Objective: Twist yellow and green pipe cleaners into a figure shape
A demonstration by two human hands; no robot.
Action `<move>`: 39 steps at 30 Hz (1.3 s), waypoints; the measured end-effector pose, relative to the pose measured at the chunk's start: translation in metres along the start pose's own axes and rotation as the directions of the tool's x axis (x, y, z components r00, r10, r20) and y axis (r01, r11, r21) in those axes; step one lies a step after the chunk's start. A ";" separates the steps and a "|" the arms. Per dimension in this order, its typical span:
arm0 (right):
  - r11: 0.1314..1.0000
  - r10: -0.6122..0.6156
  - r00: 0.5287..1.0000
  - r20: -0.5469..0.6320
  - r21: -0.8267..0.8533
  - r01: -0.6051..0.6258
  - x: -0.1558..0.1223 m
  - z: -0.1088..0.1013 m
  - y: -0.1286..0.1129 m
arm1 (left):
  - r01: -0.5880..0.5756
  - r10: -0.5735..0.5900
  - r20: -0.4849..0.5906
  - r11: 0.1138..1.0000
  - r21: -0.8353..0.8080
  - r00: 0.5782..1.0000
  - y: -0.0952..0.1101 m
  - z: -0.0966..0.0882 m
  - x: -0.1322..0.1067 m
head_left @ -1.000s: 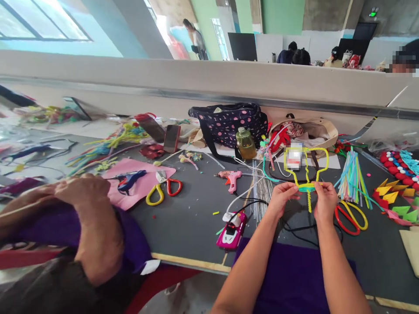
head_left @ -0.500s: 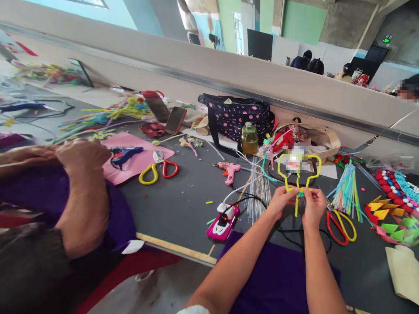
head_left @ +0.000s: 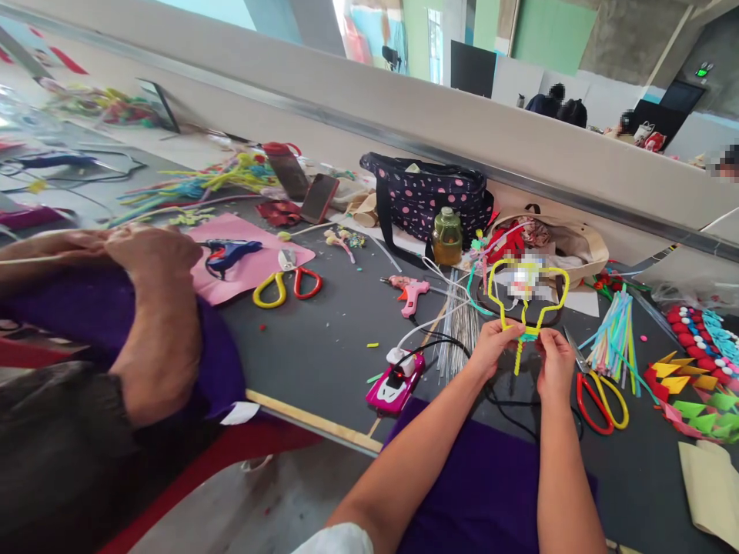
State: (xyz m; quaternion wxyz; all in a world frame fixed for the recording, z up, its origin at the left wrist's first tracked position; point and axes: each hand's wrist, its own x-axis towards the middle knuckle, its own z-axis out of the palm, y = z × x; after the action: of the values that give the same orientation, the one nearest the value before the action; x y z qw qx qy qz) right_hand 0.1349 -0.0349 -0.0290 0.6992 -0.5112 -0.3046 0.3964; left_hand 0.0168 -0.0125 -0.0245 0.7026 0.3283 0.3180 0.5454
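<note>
Both my hands hold up a yellow pipe-cleaner frame (head_left: 497,306) with two looped lobes and a twisted yellow stem hanging down. My left hand (head_left: 492,348) pinches the left side of its base. My right hand (head_left: 554,362) pinches the right side, where a teal pipe cleaner (head_left: 528,335) is wound across the junction. The frame hovers just above the dark table (head_left: 323,346), in front of a cream bag.
Another person's arm (head_left: 144,308) in purple rests on the table at left. Near me lie a pink power strip (head_left: 394,385), pink glue gun (head_left: 409,292), red-yellow scissors (head_left: 600,392), pastel straws (head_left: 616,327), a green bottle (head_left: 447,238) and a dotted bag (head_left: 427,200).
The view has shifted and tilted. My hands have drawn closer together at the frame's base, and the yellow frame sits a little lower and to the left.
</note>
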 end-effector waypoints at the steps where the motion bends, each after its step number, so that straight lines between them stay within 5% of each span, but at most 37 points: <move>1: 1.000 0.006 1.000 -0.002 0.016 -0.006 0.000 0.000 0.000 | 0.002 -0.002 -0.002 1.000 -0.012 1.000 0.000 0.000 0.000; 13: 0.992 0.074 0.997 0.034 0.098 -0.077 -0.003 0.003 -0.003 | -0.031 0.031 -0.020 1.000 -0.003 0.999 0.001 0.002 -0.001; 39: 0.999 0.028 0.998 -0.054 0.042 -0.026 -0.001 0.001 -0.002 | 0.107 -0.101 0.137 0.994 -0.034 0.985 -0.001 -0.003 0.001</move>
State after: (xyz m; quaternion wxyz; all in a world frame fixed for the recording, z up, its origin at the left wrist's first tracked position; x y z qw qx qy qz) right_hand 0.1341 -0.0352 -0.0264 0.7121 -0.5113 -0.2704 0.3978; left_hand 0.0155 -0.0114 -0.0272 0.7567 0.3329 0.2749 0.4909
